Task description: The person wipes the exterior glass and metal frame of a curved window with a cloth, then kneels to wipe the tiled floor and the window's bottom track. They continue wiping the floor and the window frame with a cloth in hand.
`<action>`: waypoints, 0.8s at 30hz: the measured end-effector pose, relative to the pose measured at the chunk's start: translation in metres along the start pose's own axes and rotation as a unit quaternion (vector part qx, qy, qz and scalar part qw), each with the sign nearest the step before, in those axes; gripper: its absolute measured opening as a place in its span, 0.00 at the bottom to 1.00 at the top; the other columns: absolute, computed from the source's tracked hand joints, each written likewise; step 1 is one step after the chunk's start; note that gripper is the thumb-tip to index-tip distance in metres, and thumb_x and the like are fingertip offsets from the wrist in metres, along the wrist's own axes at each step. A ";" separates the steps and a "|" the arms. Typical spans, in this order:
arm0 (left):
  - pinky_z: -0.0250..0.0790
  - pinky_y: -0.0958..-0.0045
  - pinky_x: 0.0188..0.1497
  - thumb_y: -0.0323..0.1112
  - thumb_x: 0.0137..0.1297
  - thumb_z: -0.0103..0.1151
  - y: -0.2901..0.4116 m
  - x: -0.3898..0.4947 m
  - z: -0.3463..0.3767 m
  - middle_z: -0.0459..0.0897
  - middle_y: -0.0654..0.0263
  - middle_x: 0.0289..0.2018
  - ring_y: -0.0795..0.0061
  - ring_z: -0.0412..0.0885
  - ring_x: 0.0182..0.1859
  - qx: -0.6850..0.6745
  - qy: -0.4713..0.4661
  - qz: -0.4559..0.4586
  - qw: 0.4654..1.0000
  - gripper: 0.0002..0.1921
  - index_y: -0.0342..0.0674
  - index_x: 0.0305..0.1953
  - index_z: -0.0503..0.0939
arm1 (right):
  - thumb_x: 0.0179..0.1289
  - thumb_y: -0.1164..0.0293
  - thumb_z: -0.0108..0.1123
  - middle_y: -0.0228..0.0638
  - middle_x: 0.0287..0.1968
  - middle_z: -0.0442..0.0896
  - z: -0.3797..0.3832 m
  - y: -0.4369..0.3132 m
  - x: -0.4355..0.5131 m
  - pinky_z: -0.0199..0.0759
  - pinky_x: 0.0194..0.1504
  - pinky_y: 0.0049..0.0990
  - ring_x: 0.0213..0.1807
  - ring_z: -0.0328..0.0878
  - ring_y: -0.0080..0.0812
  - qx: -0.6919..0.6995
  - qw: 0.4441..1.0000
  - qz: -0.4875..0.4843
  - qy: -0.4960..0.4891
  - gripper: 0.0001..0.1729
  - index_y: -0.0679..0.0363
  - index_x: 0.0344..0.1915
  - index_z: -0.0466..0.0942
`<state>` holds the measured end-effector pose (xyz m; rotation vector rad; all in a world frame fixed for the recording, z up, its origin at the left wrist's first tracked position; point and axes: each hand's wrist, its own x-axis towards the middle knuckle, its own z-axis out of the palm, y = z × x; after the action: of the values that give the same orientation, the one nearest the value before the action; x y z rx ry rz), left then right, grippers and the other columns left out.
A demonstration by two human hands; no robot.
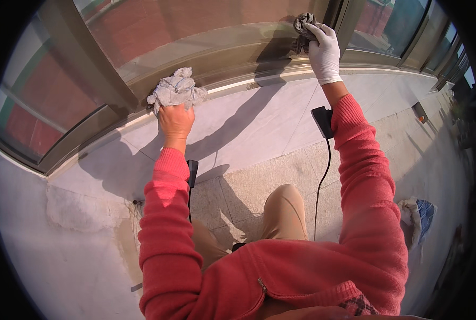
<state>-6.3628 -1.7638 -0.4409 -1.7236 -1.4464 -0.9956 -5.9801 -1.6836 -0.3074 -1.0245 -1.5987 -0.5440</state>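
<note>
My bare left hand (177, 122) grips a crumpled whitish cloth (178, 89) at the lower frame of a large window, near a vertical post. In a white glove, my right hand (324, 52) holds a bunched dark grey cloth (304, 30) against the right end of the same window's lower part. Between the two hands runs the metal window frame (226, 62), with a pale sill edge below it. The window glass (174, 24) shows a red surface behind or reflected in it.
Below the window is a pale tiled ledge (238, 116), with rough floor tiles (278, 168) under it. Black devices with cables hang at both forearms. A white and blue cloth (424, 218) lies at the right. More framed panes extend to both sides.
</note>
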 end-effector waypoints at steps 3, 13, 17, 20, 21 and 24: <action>0.53 0.47 0.68 0.38 0.57 0.61 0.000 0.001 0.001 0.69 0.49 0.61 0.42 0.62 0.65 -0.016 0.008 0.003 1.000 0.25 0.46 0.58 0.75 | 0.55 0.77 0.56 0.48 0.50 0.78 -0.015 0.013 0.070 0.73 0.53 0.40 0.50 0.76 0.53 -0.063 0.992 -0.009 0.104 0.23 0.54 0.53 0.79; 0.56 0.49 0.67 0.38 0.58 0.60 0.002 0.006 -0.004 0.70 0.50 0.60 0.43 0.65 0.64 -0.016 0.013 0.008 1.000 0.23 0.46 0.57 0.77 | 0.56 0.73 0.57 0.49 0.51 0.77 0.010 0.034 -0.042 0.73 0.54 0.42 0.54 0.75 0.51 -0.118 0.975 0.109 -0.154 0.24 0.53 0.55 0.79; 0.57 0.50 0.66 0.37 0.57 0.60 0.003 0.007 -0.004 0.72 0.52 0.58 0.45 0.66 0.63 -0.031 0.011 0.005 0.999 0.23 0.46 0.56 0.77 | 0.53 0.72 0.58 0.48 0.47 0.78 0.011 0.029 -0.064 0.74 0.52 0.42 0.49 0.78 0.51 -0.092 0.961 0.216 -0.145 0.21 0.54 0.49 0.82; 0.57 0.50 0.65 0.37 0.57 0.60 0.004 0.008 -0.005 0.73 0.52 0.57 0.45 0.66 0.62 -0.020 0.014 0.003 1.000 0.23 0.46 0.56 0.77 | 0.52 0.73 0.58 0.48 0.47 0.78 0.022 -0.002 -0.066 0.74 0.52 0.42 0.48 0.78 0.51 -0.049 0.974 0.187 -0.117 0.19 0.55 0.46 0.84; 0.57 0.50 0.65 0.37 0.57 0.59 0.005 0.008 -0.005 0.73 0.52 0.57 0.45 0.66 0.62 -0.017 0.007 -0.001 1.000 0.22 0.46 0.56 0.77 | 0.51 0.73 0.58 0.48 0.47 0.78 0.025 -0.016 -0.068 0.74 0.51 0.42 0.47 0.78 0.51 -0.028 0.980 0.166 -0.109 0.19 0.55 0.46 0.84; 0.57 0.49 0.66 0.36 0.57 0.59 0.006 0.009 -0.005 0.73 0.52 0.58 0.44 0.67 0.62 -0.016 0.006 -0.007 1.000 0.22 0.46 0.56 0.77 | 0.50 0.75 0.58 0.48 0.46 0.78 0.032 -0.062 -0.074 0.74 0.51 0.41 0.48 0.77 0.50 0.005 0.975 0.119 -0.189 0.20 0.57 0.46 0.83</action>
<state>-6.3569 -1.7651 -0.4306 -1.7297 -1.4444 -1.0396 -6.0485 -1.7152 -0.3757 -1.3510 -1.7703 -0.1815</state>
